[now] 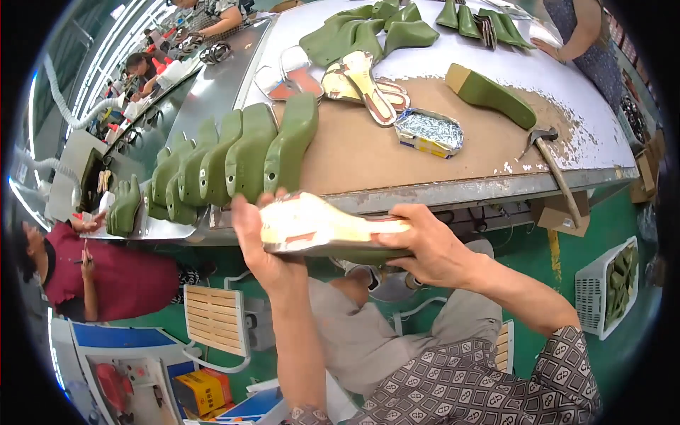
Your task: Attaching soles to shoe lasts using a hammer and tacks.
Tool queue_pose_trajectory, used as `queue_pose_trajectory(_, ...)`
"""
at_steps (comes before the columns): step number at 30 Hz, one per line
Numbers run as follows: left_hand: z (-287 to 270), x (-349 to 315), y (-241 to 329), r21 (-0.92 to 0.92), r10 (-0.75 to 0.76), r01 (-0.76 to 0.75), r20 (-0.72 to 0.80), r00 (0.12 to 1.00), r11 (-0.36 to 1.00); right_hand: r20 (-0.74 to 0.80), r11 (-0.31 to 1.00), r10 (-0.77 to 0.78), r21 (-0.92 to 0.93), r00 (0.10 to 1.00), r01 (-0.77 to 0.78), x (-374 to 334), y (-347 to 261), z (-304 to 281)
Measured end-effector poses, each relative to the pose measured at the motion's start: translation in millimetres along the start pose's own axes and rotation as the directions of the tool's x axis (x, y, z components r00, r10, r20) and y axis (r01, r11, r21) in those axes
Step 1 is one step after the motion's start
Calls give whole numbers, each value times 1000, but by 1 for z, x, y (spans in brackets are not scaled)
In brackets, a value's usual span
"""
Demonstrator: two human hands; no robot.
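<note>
Between my two hands, just in front of the table edge, is a green shoe last [350, 253] lying sideways with a pale, shiny insole [312, 221] against its upturned bottom. My left hand [265, 244] grips the broad end, fingers behind it and partly hidden. Wrapped round the narrow end is my right hand [435, 248], thumb underneath. Beyond my left hand, several green shoe lasts [290, 145] stand in a row. Loose insoles [370, 88] lie overlapped farther back, beside an open box of small metal nails [430, 132].
A hammer [549, 159] hangs its wooden handle over the table edge [482, 185]. One last [491, 95] lies behind it; a heap of lasts [368, 34] is at the back. At right stands a white crate [605, 290] on the floor. People [117, 273] work nearby.
</note>
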State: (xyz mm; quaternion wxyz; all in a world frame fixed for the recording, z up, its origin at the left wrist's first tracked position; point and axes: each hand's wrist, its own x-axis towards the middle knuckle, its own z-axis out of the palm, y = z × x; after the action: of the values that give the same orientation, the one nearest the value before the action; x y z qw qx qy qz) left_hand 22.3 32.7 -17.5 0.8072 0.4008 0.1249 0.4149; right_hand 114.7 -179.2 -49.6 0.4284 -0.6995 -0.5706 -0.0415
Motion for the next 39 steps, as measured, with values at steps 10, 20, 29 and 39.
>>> queue_pose_trajectory(10, 38, 16, 14, 780, -99, -482, 559, 823, 399, 146, 987, -97, -110, 984, 114, -7, 2, 23)
queue_pose_trajectory(20, 152, 89, -178, 682, -527, -724, 580, 621, -103, 152, 987, -49, -145, 987, 71, -2, -16, 18)
queue_pose_trajectory(29, 147, 93, -175, 807, -308, -560, 590, 746, 188, 63, 980, -71, -179, 995, 82, -4, -6, 20)
queue_pose_trajectory(39, 142, 79, -156, 785, -300, -418, 579, 759, 458, 94, 981, -48, -181, 994, 64, -5, -21, 20)
